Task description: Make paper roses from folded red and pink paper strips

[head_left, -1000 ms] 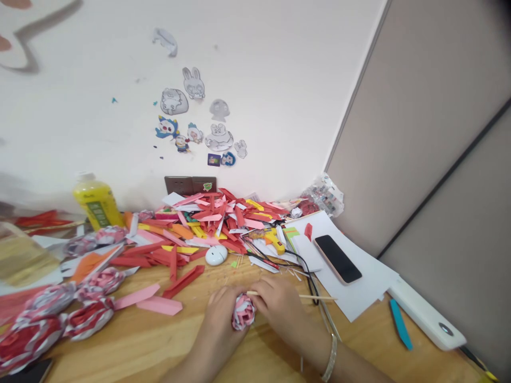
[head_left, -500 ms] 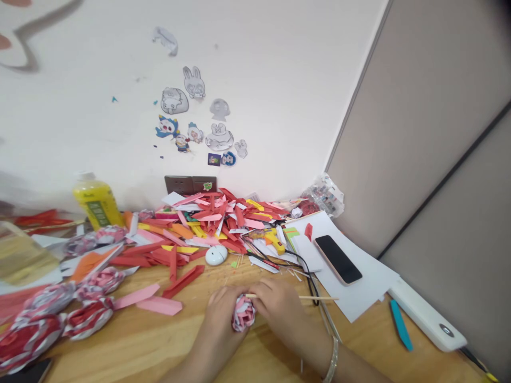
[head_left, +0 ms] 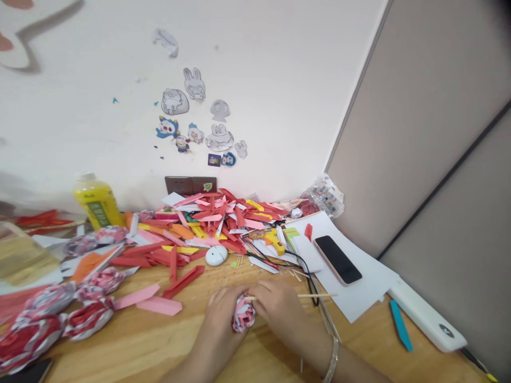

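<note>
Near the front of the wooden table, my left hand (head_left: 222, 314) is closed around a small pink and white folded-paper flower (head_left: 243, 315). A thin wooden stick (head_left: 318, 296) passes through the grip of my right hand (head_left: 275, 306), which wears a bracelet at the wrist. The stick's left tip rests at the flower's upper edge, and its other end sticks out to the right. My fingertips hide part of the flower and the middle of the stick. Two pink folded strips (head_left: 159, 305) lie left of my left hand.
Behind my hands are a heap of folded paper strips (head_left: 223, 213), a white earbud case (head_left: 216, 255) and a yellow glue gun (head_left: 274, 241). More paper flowers (head_left: 90, 317) and a yellow bottle (head_left: 98, 202) are left. A phone (head_left: 338, 259) lies on white paper at right.
The stick's tip has dipped slightly at the flower and its outer end has risen a little. My hands stay in nearly the same place.
</note>
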Available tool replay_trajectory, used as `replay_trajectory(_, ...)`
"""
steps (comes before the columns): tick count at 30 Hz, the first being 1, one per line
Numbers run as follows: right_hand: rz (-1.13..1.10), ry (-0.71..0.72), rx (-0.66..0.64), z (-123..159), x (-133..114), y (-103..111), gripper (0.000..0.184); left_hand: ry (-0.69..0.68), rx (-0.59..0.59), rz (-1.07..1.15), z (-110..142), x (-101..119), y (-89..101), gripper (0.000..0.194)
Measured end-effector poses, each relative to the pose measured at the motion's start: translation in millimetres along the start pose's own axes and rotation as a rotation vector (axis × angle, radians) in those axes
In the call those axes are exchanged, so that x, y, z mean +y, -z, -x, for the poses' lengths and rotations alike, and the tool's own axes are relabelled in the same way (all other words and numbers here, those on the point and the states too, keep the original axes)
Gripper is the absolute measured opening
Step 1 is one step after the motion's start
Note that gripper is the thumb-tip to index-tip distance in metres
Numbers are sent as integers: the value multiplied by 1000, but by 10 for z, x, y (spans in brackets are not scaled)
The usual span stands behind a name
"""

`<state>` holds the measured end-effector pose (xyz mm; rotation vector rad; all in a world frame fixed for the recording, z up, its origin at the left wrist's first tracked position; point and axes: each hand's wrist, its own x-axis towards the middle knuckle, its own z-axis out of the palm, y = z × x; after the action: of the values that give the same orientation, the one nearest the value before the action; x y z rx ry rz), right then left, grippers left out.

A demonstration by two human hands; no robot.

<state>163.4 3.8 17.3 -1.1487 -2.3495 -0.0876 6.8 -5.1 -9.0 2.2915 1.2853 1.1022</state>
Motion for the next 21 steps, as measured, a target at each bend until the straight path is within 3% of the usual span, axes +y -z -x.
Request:
replay_trajectory(6, -83, -61, -10, -25, -4, 57, 9, -8, -3, -19, -1, -14, -12, 41)
replay_trajectory(21, -86, 10, -3, 8, 34, 19, 10, -12, 13, -22, -8, 0, 5, 40)
